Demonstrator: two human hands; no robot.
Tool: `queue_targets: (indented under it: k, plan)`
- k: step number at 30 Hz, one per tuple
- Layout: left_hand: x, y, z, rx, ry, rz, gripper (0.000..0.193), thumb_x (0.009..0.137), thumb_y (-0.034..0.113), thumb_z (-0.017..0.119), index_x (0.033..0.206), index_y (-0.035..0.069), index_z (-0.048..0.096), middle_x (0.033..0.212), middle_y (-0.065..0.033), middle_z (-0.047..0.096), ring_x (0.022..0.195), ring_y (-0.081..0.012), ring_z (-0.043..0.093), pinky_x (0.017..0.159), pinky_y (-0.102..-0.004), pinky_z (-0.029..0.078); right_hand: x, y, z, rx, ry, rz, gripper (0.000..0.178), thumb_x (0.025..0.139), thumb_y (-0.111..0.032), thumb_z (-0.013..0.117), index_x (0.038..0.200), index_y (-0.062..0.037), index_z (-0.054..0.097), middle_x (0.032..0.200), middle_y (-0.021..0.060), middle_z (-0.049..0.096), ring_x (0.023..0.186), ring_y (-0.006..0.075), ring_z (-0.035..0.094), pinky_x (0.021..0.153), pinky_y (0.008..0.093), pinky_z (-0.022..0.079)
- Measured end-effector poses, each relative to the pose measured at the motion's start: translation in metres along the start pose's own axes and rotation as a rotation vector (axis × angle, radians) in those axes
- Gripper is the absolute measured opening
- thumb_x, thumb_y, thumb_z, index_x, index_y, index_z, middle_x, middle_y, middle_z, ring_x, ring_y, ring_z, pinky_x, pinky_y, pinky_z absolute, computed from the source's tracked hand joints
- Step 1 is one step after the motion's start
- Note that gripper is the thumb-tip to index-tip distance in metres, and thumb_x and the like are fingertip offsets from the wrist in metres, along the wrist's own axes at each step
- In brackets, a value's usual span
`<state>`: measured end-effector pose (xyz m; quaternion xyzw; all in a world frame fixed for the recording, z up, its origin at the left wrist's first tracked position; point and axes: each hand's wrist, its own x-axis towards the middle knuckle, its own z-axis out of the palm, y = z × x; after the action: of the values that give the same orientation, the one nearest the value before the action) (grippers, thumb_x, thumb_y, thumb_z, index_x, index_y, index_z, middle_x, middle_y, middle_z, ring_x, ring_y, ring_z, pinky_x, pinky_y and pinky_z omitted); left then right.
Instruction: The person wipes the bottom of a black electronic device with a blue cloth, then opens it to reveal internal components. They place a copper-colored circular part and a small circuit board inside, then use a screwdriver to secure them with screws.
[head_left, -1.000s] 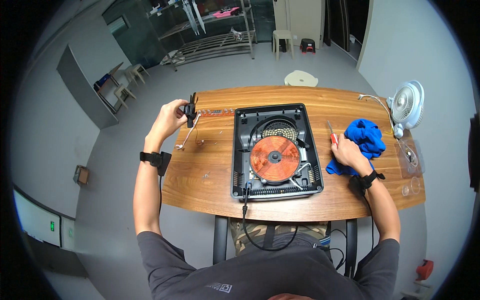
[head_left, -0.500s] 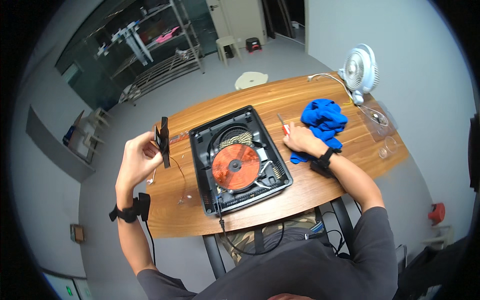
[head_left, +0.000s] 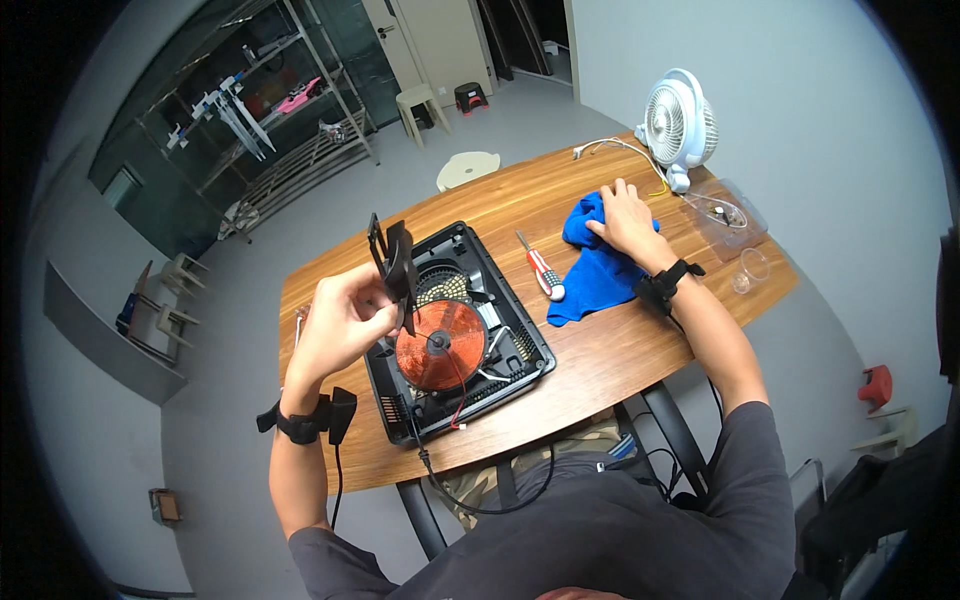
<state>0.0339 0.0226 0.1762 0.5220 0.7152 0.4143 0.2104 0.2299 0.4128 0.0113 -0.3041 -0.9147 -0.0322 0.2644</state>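
My left hand (head_left: 345, 325) pinches a small black cooling fan (head_left: 401, 270) by its edge, tilted up over the left side of an opened induction cooker (head_left: 540, 365). A thin wire (head_left: 460, 385) hangs from the fan across the cooker, with a small pale plug at its end. In the cooker's black shell lies a round copper-coloured coil (head_left: 425, 360), partly behind the wire. My right hand (head_left: 628, 222) is closed on a crumpled blue cloth (head_left: 600, 285) on the right of the table. Between cloth and cooker lies a screwdriver (head_left: 543, 272) with a red and white handle.
A white desk fan (head_left: 680, 130) stands at the table's far right corner, its cable (head_left: 625, 142) lying beside it. Near it are a clear plastic tray (head_left: 715, 235) and clear round pieces (head_left: 752, 265). A black power cord (head_left: 500, 512) droops from the cooker over the front edge.
My left hand has brought the cooling fan rightward over the cooker, its wire trailing. My right hand has left the screwdriver on the table and moved onto the blue cloth.
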Motion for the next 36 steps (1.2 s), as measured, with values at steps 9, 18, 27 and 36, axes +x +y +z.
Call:
queue_targets:
  k: [9, 18, 27, 36]
  plan:
    - [0.04, -0.004, 0.04, -0.132, -0.074, 0.065, 0.013, 0.088, 0.0, 0.062, 0.101, -0.004, 0.065, 0.077, 0.0003, 0.062, 0.074, -0.0045, 0.057, 0.072, -0.023, 0.051, 0.012, 0.022, -0.024, 0.607, 0.22, 0.204, 0.026, 0.097, -0.023, 0.067, 0.098, 0.0024, 0.073, 0.077, 0.0225, 0.069, 0.075, 0.0373, 0.07, 0.069, 0.0438, 0.054]
    - [0.08, 0.02, 0.08, -0.007, -0.08, 0.049, 0.02, 0.095, 0.012, 0.071, 0.106, -0.004, 0.064, 0.08, -0.0027, 0.068, 0.068, -0.0076, 0.066, 0.062, -0.0236, 0.054, 0.015, -0.04, -0.114, 1.385, 0.109, 0.186, 0.016, 0.105, -0.017, 0.062, 0.105, -0.0027, 0.067, 0.078, -0.0086, 0.058, 0.071, -0.002, 0.049, 0.063, 0.0179, 0.039]
    - [0.1, 0.004, 0.119, 0.093, 0.073, 0.198, 0.025, 0.094, 0.015, 0.072, 0.105, -0.007, 0.067, 0.076, -0.0084, 0.072, 0.065, -0.0105, 0.07, 0.061, -0.0264, 0.056, 0.006, -0.095, -0.128, 1.857, -0.073, 0.038, 0.025, 0.107, -0.015, 0.057, 0.125, 0.0005, 0.064, 0.107, -0.0004, 0.067, 0.094, 0.0043, 0.06, 0.086, 0.0202, 0.049]
    - [0.109, 0.015, 0.132, 0.125, 0.141, 0.215, 0.031, 0.087, 0.018, 0.076, 0.104, -0.006, 0.068, 0.075, -0.0149, 0.071, 0.069, -0.0199, 0.072, 0.065, -0.0326, 0.056, -0.004, -0.083, -0.123, 1.946, -0.091, 0.01, 0.03, 0.104, -0.009, 0.061, 0.132, -0.0008, 0.057, 0.121, 0.0057, 0.063, 0.116, 0.012, 0.059, 0.102, 0.0266, 0.049]
